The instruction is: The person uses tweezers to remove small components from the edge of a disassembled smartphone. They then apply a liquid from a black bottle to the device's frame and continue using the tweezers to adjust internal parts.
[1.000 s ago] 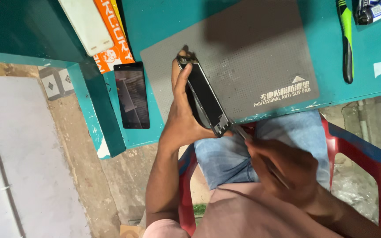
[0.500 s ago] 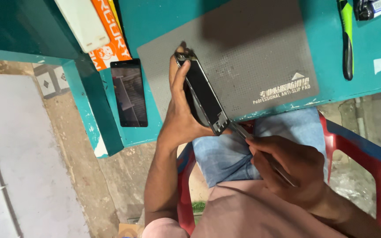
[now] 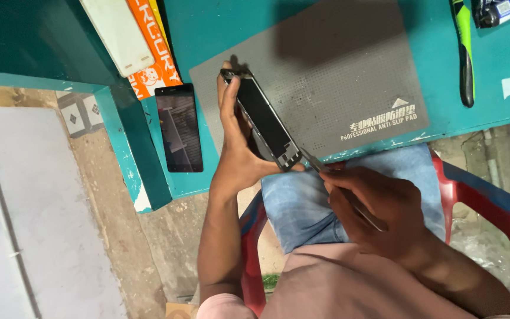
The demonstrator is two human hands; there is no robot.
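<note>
My left hand (image 3: 238, 147) grips a black phone frame (image 3: 261, 121), holding it on edge over the near side of a grey anti-slip mat (image 3: 337, 77). My right hand (image 3: 379, 210) holds a thin metal tool (image 3: 326, 171) like a pen. The tool's tip touches the frame's lower corner. Both hands hover above my lap, in blue jeans.
A detached dark phone screen (image 3: 179, 127) lies on the teal table (image 3: 237, 29) left of the mat. A white case and an orange box (image 3: 154, 53) sit at the back left. A green-handled screwdriver (image 3: 463, 47) lies at the right. I sit on a red plastic chair (image 3: 503, 212).
The view has shifted slightly. Both hands keep the same grip, with the tool tip still at the frame's lower corner.
</note>
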